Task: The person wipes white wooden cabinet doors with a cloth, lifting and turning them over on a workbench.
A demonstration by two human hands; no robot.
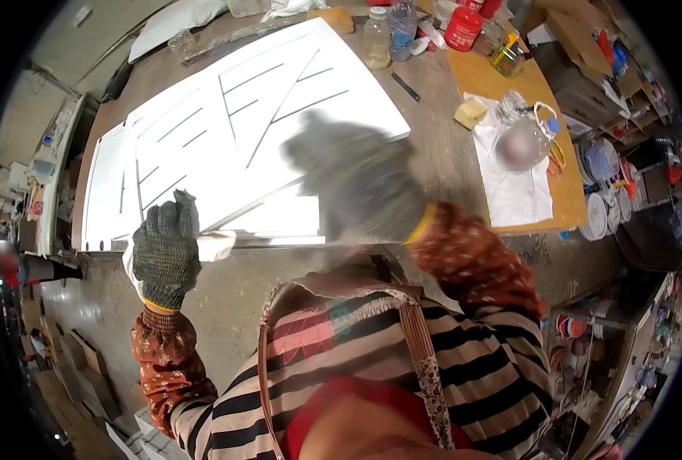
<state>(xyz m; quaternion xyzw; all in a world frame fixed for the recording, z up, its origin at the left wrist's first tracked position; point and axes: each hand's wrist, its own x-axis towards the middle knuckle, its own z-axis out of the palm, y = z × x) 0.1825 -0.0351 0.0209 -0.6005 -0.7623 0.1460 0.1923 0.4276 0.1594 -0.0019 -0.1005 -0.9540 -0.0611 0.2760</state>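
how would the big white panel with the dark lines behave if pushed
Probably fairly stiff: the white panel shows crisp, uncurled edges. It seems unlikely to roll or tip, lying broad and flat on the table. Its smooth-looking face might feel slippery.

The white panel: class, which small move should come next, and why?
Probably the left hand should steady the white panel: it sits at the near edge, well placed for that, while the right hand is motion-blurred over the panel.

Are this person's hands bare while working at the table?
No, the left hand and the right hand are both covered by dark knitted gloves.
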